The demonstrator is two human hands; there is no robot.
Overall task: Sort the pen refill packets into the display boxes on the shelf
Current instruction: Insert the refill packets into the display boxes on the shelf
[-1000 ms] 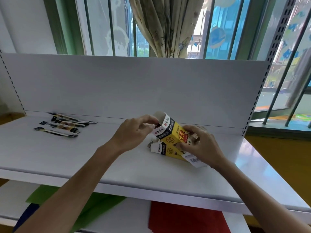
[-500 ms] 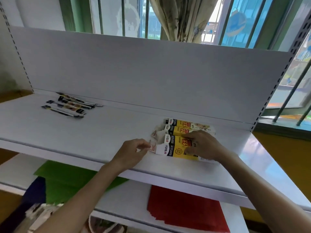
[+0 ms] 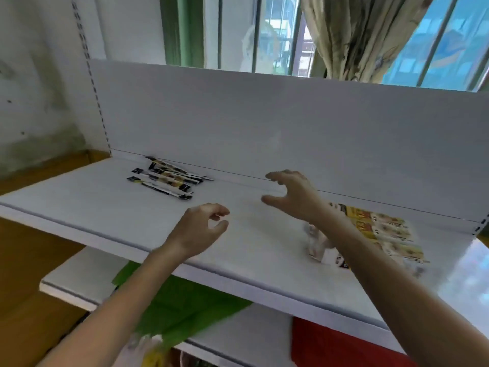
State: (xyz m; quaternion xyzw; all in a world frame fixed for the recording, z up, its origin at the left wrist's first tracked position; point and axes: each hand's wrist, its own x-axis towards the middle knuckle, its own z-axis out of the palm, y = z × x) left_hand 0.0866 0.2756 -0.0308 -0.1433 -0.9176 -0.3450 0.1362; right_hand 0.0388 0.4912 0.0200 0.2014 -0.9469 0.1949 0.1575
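Several black-and-yellow pen refill packets (image 3: 165,179) lie in a loose pile at the back left of the white shelf (image 3: 79,207). Yellow, black and white display boxes (image 3: 381,231) lie side by side at the back right, partly hidden by my right forearm. My right hand (image 3: 293,194) hovers over the middle of the shelf, fingers spread, holding nothing, pointing left toward the packets. My left hand (image 3: 201,229) floats above the shelf's front part, fingers curled and apart, empty.
A white back panel (image 3: 264,123) closes the shelf behind. Below are a lower shelf with green sheets (image 3: 185,308) and red sheets (image 3: 330,343). A window with bars and a curtain (image 3: 357,35) stands behind the panel.
Both hands have let go of the display boxes, which now lie on the shelf at the right. Both hands have moved left toward the packets, and the camera has turned left.
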